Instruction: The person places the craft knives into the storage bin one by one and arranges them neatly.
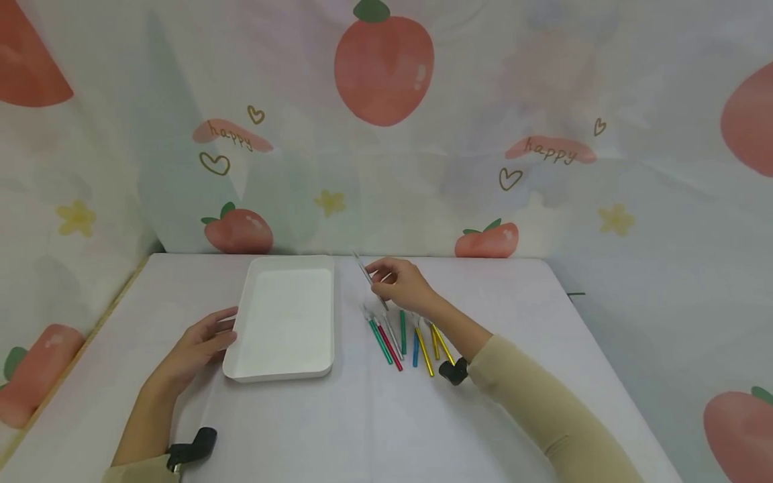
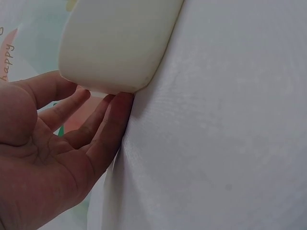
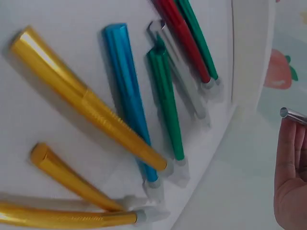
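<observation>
My right hand [image 1: 401, 285] pinches a slim silver craft knife [image 1: 368, 278] between thumb and fingers, above the far side of the table. In the right wrist view the end of that silver handle [image 3: 290, 114] shows at the right edge. Below lie several capped craft knives with metallic handles, among them a red one [image 3: 184, 40], a blue one [image 3: 122, 76] and a yellow one [image 3: 86, 98]. At the left, a shallow white tray [image 1: 329, 322] lies on the table. My left hand [image 1: 196, 345] touches its left side with extended fingers [image 2: 112, 122].
White cloth covers the table [image 1: 290, 429]. Behind it hangs a fruit-printed curtain [image 1: 386, 181], which also runs down both sides. Black wrist cameras sit on the left wrist [image 1: 196, 446] and the right wrist [image 1: 454, 370].
</observation>
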